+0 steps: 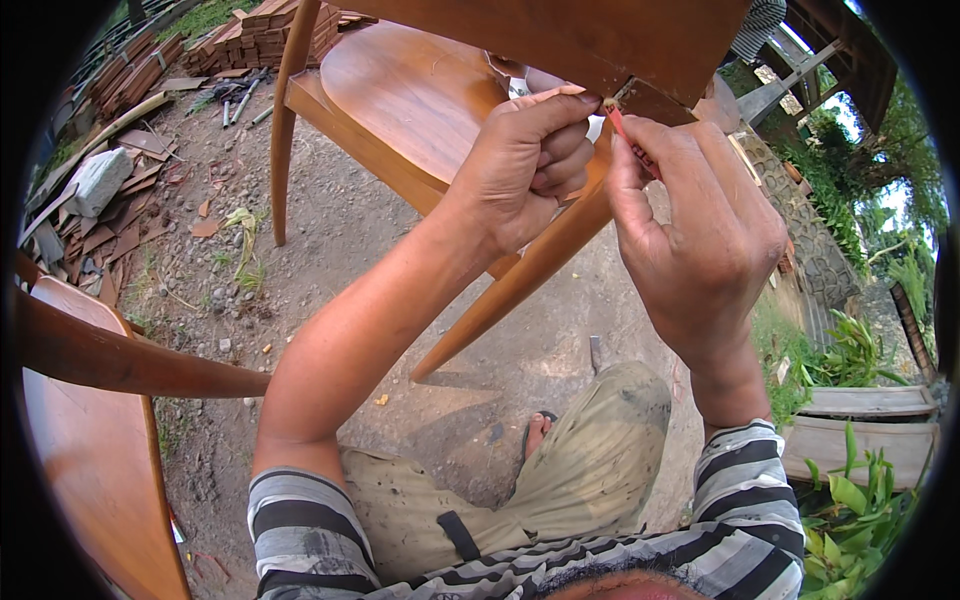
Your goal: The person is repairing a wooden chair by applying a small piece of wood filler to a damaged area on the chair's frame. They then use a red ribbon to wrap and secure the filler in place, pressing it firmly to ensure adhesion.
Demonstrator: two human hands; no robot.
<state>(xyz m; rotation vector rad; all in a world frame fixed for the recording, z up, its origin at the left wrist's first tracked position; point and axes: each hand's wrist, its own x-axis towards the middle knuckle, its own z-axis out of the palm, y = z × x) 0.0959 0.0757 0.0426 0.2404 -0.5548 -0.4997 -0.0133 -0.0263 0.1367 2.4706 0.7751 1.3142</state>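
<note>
A wooden chair (pixel 400 95) with a rounded seat and tapered legs stands before me, its backrest panel (pixel 560 35) at the top showing a split or slot near its lower corner. My left hand (pixel 530 170) is closed at that corner, thumb and forefinger pinched beside a small pale bit (pixel 611 104); what it grips, if anything, is too small to make out. My right hand (pixel 695 225) holds a narrow red object (pixel 618 125), its tip at that same spot. The object's far part is hidden in my fingers.
Another wooden chair piece (pixel 90 450) and a dark leg (pixel 150 362) are close on my left. Tile stacks (pixel 245 45), broken tiles and a white block (pixel 100 180) lie beyond. Weathered boards (pixel 850 450), plants and a stone wall (pixel 820 240) are at right. My legs (pixel 590 440) are bent below.
</note>
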